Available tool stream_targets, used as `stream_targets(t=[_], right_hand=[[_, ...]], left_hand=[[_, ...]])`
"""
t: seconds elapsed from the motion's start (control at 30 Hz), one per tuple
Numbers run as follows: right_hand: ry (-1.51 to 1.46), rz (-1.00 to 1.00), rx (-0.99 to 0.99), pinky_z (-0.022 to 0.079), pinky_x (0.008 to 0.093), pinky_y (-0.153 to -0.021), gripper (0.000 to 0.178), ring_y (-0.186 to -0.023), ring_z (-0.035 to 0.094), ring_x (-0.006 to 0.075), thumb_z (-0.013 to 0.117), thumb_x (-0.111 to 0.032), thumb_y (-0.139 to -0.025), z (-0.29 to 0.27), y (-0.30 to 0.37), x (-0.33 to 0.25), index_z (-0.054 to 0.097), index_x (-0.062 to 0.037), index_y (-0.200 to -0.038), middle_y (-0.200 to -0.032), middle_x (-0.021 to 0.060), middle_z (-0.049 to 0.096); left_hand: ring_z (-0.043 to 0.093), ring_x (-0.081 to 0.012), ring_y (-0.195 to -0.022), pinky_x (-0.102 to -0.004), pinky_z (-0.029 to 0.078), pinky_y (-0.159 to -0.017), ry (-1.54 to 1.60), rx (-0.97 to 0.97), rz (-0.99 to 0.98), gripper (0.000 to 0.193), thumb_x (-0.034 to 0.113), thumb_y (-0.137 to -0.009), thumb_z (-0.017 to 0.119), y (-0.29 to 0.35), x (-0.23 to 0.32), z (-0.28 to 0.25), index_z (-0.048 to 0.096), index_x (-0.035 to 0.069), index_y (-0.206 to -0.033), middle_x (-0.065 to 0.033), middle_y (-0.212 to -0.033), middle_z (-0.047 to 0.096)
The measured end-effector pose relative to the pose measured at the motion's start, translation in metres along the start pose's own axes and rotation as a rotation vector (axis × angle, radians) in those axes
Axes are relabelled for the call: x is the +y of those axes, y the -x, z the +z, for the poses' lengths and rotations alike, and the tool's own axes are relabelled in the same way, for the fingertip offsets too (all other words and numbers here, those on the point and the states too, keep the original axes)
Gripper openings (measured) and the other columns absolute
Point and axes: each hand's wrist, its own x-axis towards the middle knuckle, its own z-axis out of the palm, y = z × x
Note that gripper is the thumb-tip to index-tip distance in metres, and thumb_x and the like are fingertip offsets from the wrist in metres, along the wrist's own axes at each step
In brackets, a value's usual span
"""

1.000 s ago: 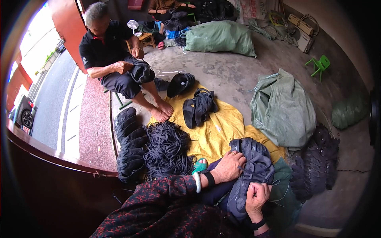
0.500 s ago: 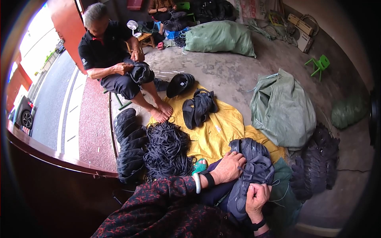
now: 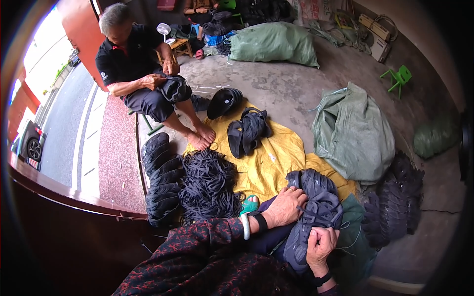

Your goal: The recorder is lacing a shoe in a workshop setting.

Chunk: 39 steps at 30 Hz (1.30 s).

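Dark grey shoe uppers [image 3: 322,196] lie over my lap, with a dark shoelace [image 3: 316,213] threaded and looped across the one on top. From the left, my left hand [image 3: 285,206] rests with curled fingers gripping the edge of this upper, beside the lace. My right hand [image 3: 321,243] is closed in a pinch at the near side, at the lace; its fingertips partly hide what they hold. Just left of my knees is a large heap of loose dark laces [image 3: 210,185]. A row of stacked dark uppers [image 3: 162,180] stands beyond that heap.
Across from me a seated person [image 3: 138,64] handles a dark upper. A yellow sheet [image 3: 284,150] bears more uppers [image 3: 248,132]. To the right stand a green sack [image 3: 353,133] and stacked uppers [image 3: 392,207]. Farther off are a full green sack [image 3: 274,45] and a small green chair [image 3: 396,79].
Both hands stay nearly in place on the shoe upper and lace. The view has shifted very slightly; the seated person's hands have barely moved.
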Motion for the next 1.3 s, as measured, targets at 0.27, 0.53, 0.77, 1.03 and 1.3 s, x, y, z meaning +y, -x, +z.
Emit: stream_targets(t=[0.27,0.53,0.77,1.03,1.3], right_hand=[[0.002,-0.008,0.001,0.039,0.0415,-0.068,0.003,-0.072,0.049,0.0279,0.067,-0.006,-0.086,0.0006,0.0001,0.0002,0.066,-0.0072,-0.088,-0.074,0.0061,0.053],[0.030,-0.030,-0.001,0.038,0.0416,-0.068,0.007,-0.069,0.054,0.0279,0.067,-0.008,-0.086,0.0000,0.0008,0.0011,0.067,-0.0083,-0.093,-0.075,0.0044,0.059],[0.027,-0.036,0.007,0.038,0.0420,-0.068,0.006,-0.069,0.054,0.0281,0.068,-0.008,-0.086,0.0009,-0.0003,0.0040,0.067,-0.0091,-0.093,-0.075,0.0047,0.058],[0.032,-0.029,0.004,0.038,0.0420,-0.068,0.007,-0.070,0.053,0.0280,0.068,-0.009,-0.086,0.0014,0.0019,0.0025,0.067,-0.0094,-0.093,-0.076,0.0046,0.058],[0.022,-0.016,0.006,0.038,0.0420,-0.068,0.007,-0.070,0.052,0.0286,0.068,-0.009,-0.087,0.0015,0.0031,0.0047,0.068,-0.0094,-0.093,-0.076,0.0049,0.058]], left_hand=[[0.058,-0.0332,-0.106,-0.0466,0.045,-0.095,0.032,0.013,0.000,0.020,0.021,-0.092,0.064,0.0005,-0.0015,0.0034,0.065,0.006,-0.105,-0.0127,-0.107,0.061],[0.058,-0.0324,-0.106,-0.0457,0.045,-0.096,0.034,0.005,-0.016,0.021,0.021,-0.093,0.064,0.0011,-0.0009,0.0019,0.066,0.006,-0.107,-0.0120,-0.106,0.062],[0.058,-0.0322,-0.106,-0.0451,0.045,-0.096,0.034,0.016,-0.012,0.022,0.022,-0.093,0.064,0.0000,-0.0019,0.0036,0.066,0.006,-0.108,-0.0119,-0.106,0.062],[0.058,-0.0328,-0.106,-0.0455,0.046,-0.096,0.044,0.014,-0.010,0.021,0.022,-0.092,0.064,0.0016,-0.0018,0.0022,0.066,0.006,-0.106,-0.0125,-0.106,0.062],[0.058,-0.0330,-0.106,-0.0460,0.046,-0.096,0.042,0.013,-0.014,0.022,0.022,-0.092,0.064,0.0013,-0.0019,0.0039,0.066,0.006,-0.107,-0.0125,-0.107,0.062]])
